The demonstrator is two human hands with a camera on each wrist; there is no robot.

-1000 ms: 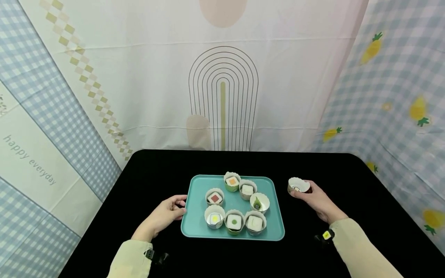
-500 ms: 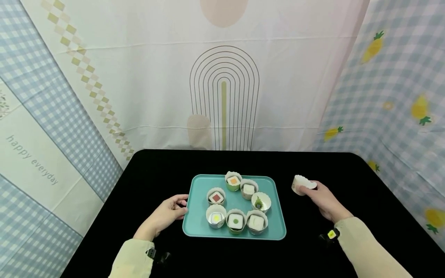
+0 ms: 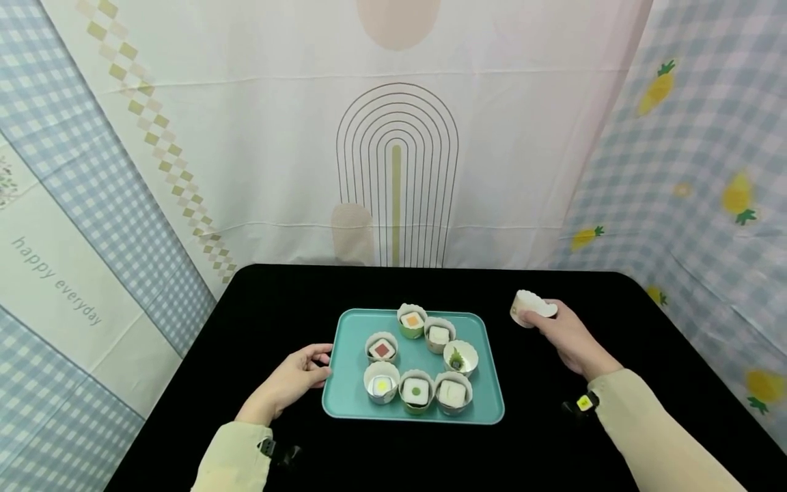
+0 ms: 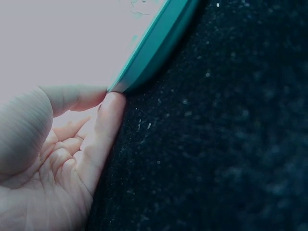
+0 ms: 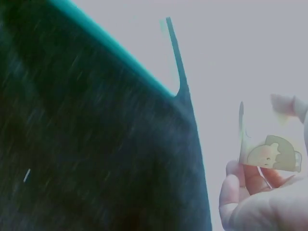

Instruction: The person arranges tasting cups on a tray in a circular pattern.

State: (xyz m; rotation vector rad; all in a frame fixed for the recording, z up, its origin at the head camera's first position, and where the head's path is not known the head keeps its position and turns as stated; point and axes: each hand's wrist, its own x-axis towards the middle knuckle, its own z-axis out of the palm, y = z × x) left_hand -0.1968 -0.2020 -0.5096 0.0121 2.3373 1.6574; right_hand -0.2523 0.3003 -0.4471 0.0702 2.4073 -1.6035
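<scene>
At the left edge of a teal tray point(image 3: 352, 328), my left hand point(image 3: 287, 384) pinches the rim between thumb and fingers. The left wrist view shows the thumb on top of the rim point(image 4: 147, 60) and a finger underneath. Beyond the tray's right side, my right hand point(image 3: 573, 340) holds a white scalloped paper baking cup point(image 3: 521, 307) by its side, over the black table. The cup is tilted, so its inside is hidden. A cartoon face is printed on the cup wall point(image 5: 269, 156) in the right wrist view.
On the tray, several paper cups hold white square pieces, one with a red top point(image 3: 382, 350), one with a green dot point(image 3: 416, 391). Another cup point(image 3: 470, 355) has a green leafy shape inside. A printed curtain point(image 3: 277, 171) hangs behind the black table point(image 3: 295, 294).
My right hand has tipped the paper cup, shifted slightly right, then moved toward the table's far edge. The left hand keeps its hold on the tray.
</scene>
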